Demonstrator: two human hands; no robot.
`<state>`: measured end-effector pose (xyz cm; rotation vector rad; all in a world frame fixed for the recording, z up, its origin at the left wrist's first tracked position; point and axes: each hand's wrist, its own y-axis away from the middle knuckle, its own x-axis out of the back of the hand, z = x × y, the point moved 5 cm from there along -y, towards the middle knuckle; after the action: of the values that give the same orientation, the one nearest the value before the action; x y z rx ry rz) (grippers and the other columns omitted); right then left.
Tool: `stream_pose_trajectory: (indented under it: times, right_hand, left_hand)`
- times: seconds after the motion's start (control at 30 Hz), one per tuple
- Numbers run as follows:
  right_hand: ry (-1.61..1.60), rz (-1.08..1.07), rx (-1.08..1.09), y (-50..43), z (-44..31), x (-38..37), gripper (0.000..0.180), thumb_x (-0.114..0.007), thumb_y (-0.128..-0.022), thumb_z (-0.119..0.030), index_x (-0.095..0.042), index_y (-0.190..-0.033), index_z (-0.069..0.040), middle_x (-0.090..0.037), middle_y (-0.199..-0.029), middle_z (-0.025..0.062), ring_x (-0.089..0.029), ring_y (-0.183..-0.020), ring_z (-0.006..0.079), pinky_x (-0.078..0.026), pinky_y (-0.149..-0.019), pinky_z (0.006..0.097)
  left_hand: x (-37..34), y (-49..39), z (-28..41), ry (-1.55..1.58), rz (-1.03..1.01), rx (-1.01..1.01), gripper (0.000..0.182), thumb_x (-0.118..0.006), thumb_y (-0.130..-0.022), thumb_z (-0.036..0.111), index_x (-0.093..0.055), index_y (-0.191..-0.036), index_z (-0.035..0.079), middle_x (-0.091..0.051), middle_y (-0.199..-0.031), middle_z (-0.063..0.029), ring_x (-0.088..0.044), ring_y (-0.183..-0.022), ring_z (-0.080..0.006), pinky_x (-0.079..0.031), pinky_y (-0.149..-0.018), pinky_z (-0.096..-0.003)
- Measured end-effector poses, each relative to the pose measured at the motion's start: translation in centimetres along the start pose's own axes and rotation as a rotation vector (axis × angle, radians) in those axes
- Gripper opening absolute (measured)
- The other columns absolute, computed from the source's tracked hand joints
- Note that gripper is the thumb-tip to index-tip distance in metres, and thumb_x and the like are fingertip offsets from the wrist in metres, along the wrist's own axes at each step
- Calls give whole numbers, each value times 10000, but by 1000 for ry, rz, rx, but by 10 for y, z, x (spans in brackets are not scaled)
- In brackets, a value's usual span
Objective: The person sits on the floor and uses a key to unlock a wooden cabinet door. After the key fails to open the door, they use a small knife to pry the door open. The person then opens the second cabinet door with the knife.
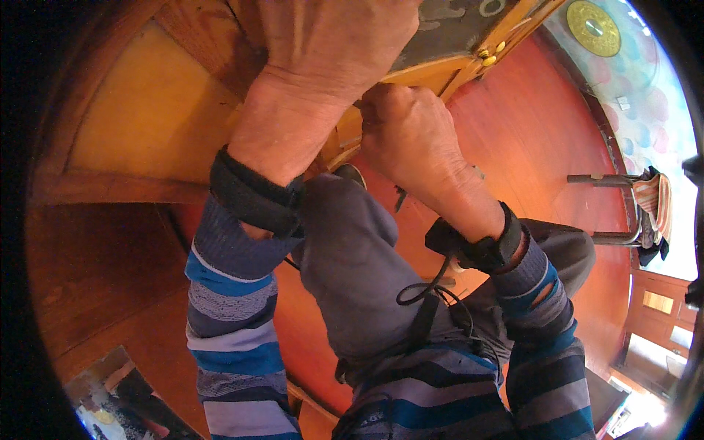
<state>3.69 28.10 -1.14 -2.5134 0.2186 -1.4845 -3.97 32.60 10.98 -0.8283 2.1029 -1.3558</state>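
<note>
My left hand (335, 44) is at the top centre, its back towards me, over the edge of a wooden cabinet door or panel (159, 110); its fingers are out of sight. Just below and right of it, my right hand (410, 129) is curled against the lower wooden edge of a piece with a dark panel (445, 33). What its fingers hold, if anything, is hidden. Yellow knobs or fittings (488, 58) sit on the wood to the right. Both wrists wear black straps.
Below are my bent legs on a red-orange floor (528, 137). A metal-legged stool or chair (632, 209) with striped cloth stands at the right, near a patterned wall bearing a round gold disc (593, 27). Brown wood furniture (99, 264) is at the left; small items lie on the floor between my legs.
</note>
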Motion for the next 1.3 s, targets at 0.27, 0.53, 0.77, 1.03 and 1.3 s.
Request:
stream_pose_trajectory:
  times: [0.27,0.53,0.77,1.03,1.3]
  right_hand:
    - [13,47,-1,-3,14,16,156,-693,-829,-154,-739,-892,-19,-719,-850,268,-718,-839,469,-587,-766,547]
    - [-37,21,2,0,5,3,145,-643,-874,-66,-737,-955,9,-688,-820,262,-692,-805,460,-557,-730,518]
    - [10,70,-27,-2,25,26,163,-617,-902,-89,-738,-953,8,-672,-798,274,-686,-792,463,-550,-718,522]
    - [-23,34,-90,0,29,22,147,-614,-899,-92,-729,-926,-4,-664,-803,280,-687,-801,466,-546,-719,531]
    - [-48,64,-30,3,18,10,146,-616,-900,-108,-723,-930,-13,-668,-806,274,-681,-803,471,-546,-718,545]
  left_hand:
    - [-4,0,-3,-36,-23,-9,196,-692,-879,102,-751,-1049,23,-602,-1010,-53,-562,-947,-252,-415,-811,-412]
    - [-4,1,-1,107,-10,77,219,-747,-833,88,-758,-1041,21,-605,-1002,-49,-560,-939,-246,-412,-809,-412]
    - [2,-4,1,53,-36,54,245,-768,-822,77,-764,-1061,22,-607,-998,-52,-562,-939,-250,-414,-807,-423]
    - [8,-11,4,131,-122,136,292,-776,-800,54,-757,-1090,21,-608,-997,-65,-573,-948,-274,-420,-811,-440]
    - [11,-15,10,127,-173,162,353,-809,-750,29,-754,-1098,24,-597,-1001,-61,-569,-946,-286,-413,-807,-443]
